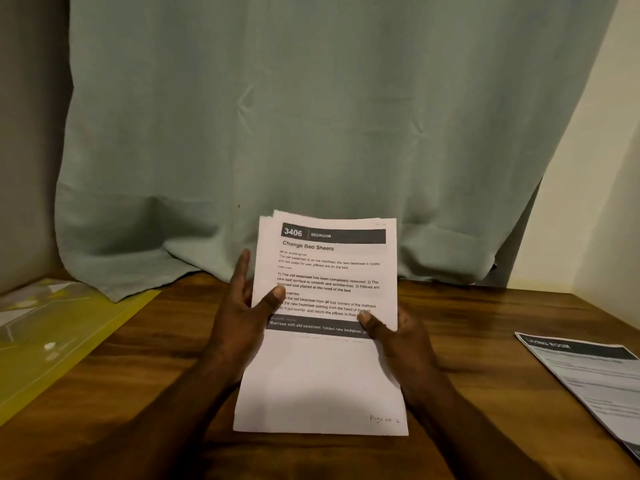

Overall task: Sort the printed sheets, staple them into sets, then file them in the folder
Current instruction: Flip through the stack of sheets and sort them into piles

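Note:
I hold a stack of printed sheets (325,372) upright over the wooden table (152,362), in the middle of the view. The top sheet reads "3406 Bedroom, Change Bed Sheets". My left hand (242,317) grips the stack's left edge, thumb on the front and fingers behind. My right hand (398,337) grips the right edge, thumb pressed on the dark band of print. Another printed sheet headed "Living Room" (588,379) lies flat on the table at the right. A yellow transparent folder (52,344) lies at the left edge of the table.
A grey-green curtain (311,116) hangs behind the table and its hem rests on the back of the tabletop. A pale wall (602,202) stands at the right.

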